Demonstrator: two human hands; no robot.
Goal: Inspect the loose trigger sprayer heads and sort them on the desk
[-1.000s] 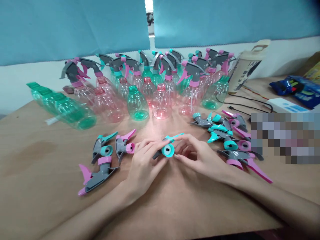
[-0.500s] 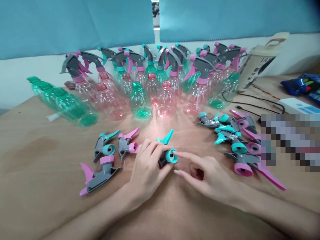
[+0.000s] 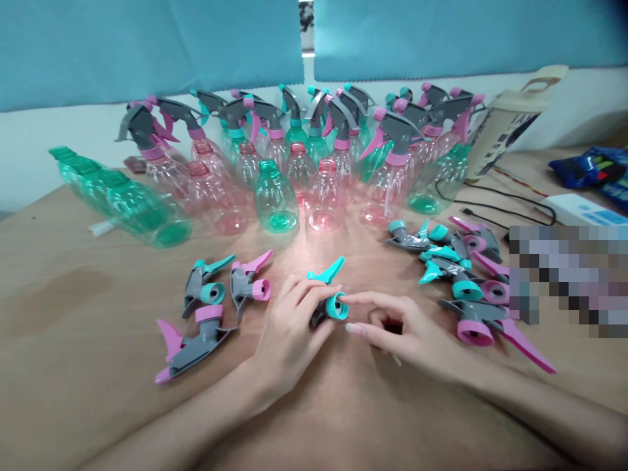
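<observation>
My left hand (image 3: 294, 320) is closed around a grey and teal spray trigger head (image 3: 337, 306), whose teal collar faces right with its hollow underside showing. A teal lever sticks up beyond my fingers. The forefinger of my right hand (image 3: 407, 333) reaches to the collar's rim, seemingly touching it. Its thumb is held apart below, and the other fingers curl under the palm. To the left lie a teal-collared trigger head (image 3: 196, 288), a small pink-collared trigger head (image 3: 248, 284) and a larger pink-collared one (image 3: 201, 347).
Several loose trigger heads (image 3: 473, 311) are heaped on the right. Behind stand rows of pink and green bottles (image 3: 277, 199), many with trigger heads fitted. A tall cream tumbler (image 3: 510, 124), a black cable (image 3: 524, 186) and a white box (image 3: 583, 208) occupy the back right.
My right hand has shifted slightly, its thumb a little right and its forefinger still at the collar. The spray trigger head stays in my left hand, turned very slightly.
</observation>
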